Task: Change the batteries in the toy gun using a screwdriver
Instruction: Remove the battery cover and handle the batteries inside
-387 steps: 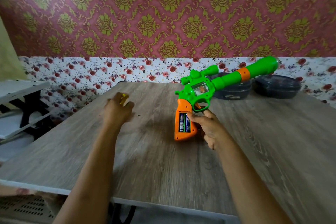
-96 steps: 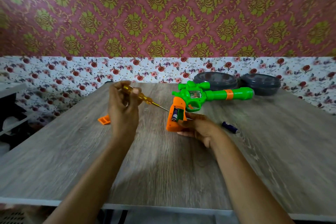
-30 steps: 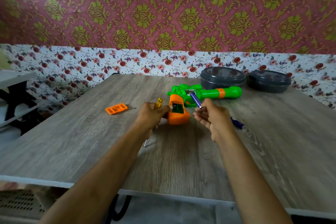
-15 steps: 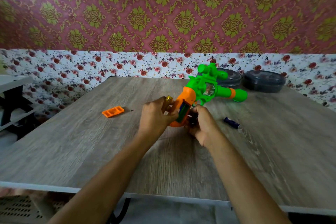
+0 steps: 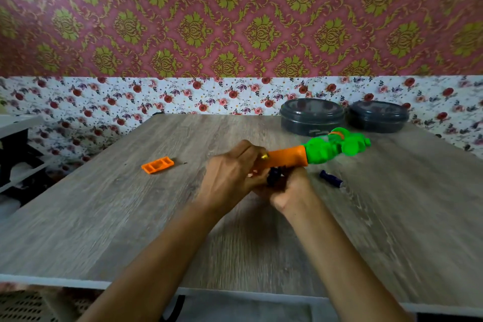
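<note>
The toy gun (image 5: 287, 158) has an orange grip and a green body, and is held low over the wooden table (image 5: 130, 217) with its barrel pointing right and away. My left hand (image 5: 230, 178) grips the butt of the grip. The yellow end of the screwdriver (image 5: 264, 156) peeks out of the same fist. My right hand (image 5: 290, 188) is curled under the grip around a dark, blurred battery (image 5: 274, 178). The battery compartment faces away from me and is hidden. A second dark blue battery (image 5: 331, 178) lies on the table to the right of my hands.
The orange battery cover (image 5: 157, 165) lies on the table to the left, with a small screw (image 5: 184, 163) beside it. Two dark round lidded containers (image 5: 312, 116) (image 5: 379, 116) stand at the back right by the wall. A white shelf (image 5: 18, 125) is at the far left.
The gun has been rolled over, so its open compartment no longer faces me. Its barrel has swung lower and to the right. My hands have closed in together under the grip.
</note>
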